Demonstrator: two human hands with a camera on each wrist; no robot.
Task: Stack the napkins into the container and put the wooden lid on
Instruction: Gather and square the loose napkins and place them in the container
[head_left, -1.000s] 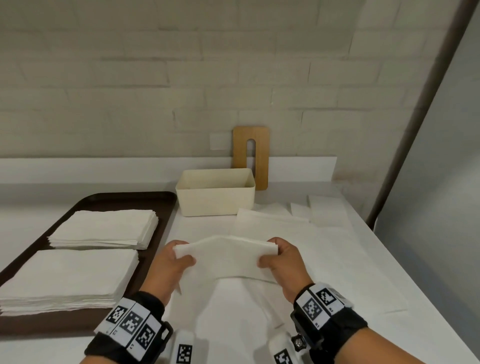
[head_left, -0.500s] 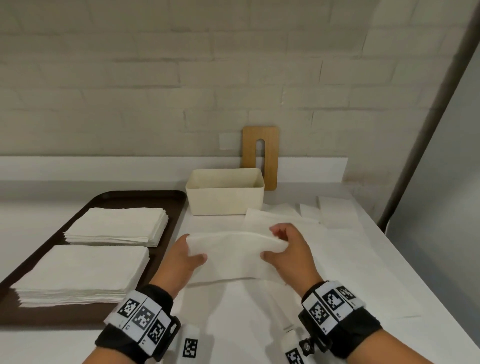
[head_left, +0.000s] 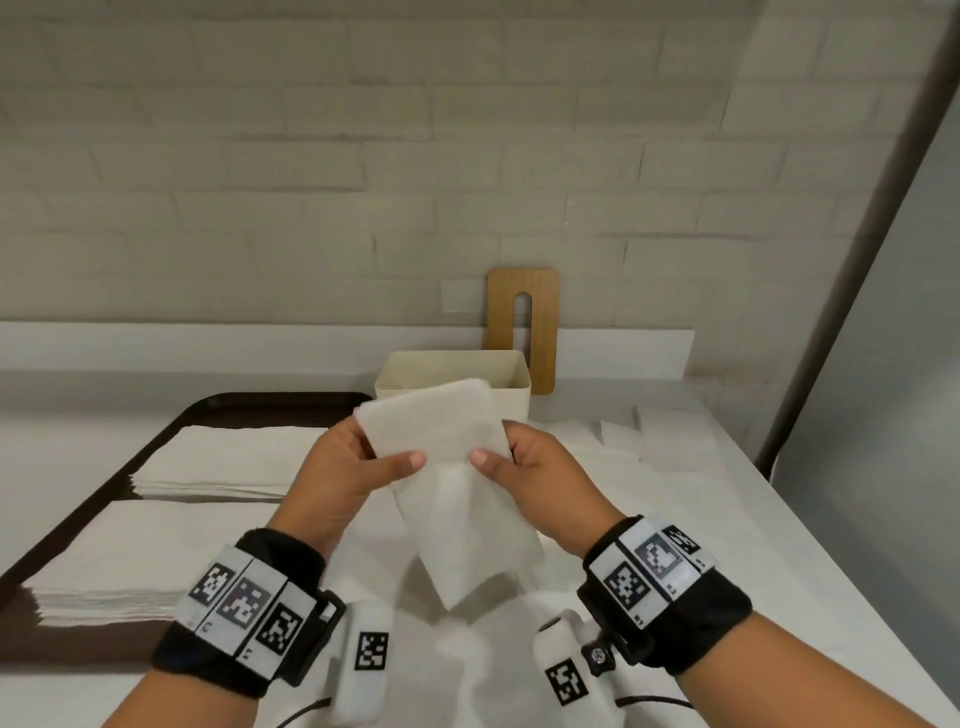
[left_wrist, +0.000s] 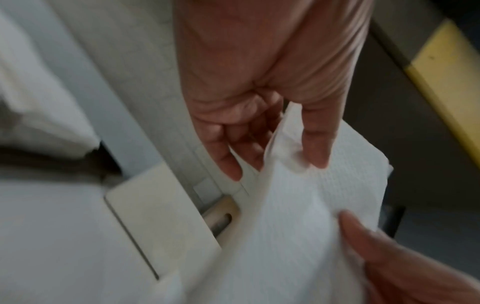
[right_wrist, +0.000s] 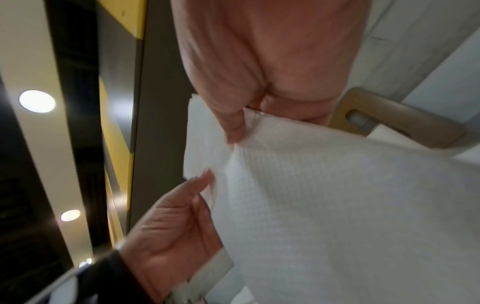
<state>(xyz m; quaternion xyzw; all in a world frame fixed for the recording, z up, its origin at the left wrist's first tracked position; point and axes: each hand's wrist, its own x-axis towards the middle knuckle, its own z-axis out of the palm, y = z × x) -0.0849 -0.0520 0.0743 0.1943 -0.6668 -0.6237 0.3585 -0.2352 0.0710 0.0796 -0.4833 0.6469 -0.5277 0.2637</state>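
Head view looks down across the counter (head_left: 779, 545); both close wrist views share the napkin (left_wrist: 298, 216).

container (head_left: 511, 410) mouth open, tray (head_left: 156, 441) stacks crowding left, wooden lid (head_left: 540, 332) upright behind

No readable text or numbers; only square black-and-white coded markers on the wristbands (head_left: 249, 605).

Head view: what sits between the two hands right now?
Only the folded napkin, pinched at its sides by the left hand and right hand, held in front of the cream container. The head view shows it.
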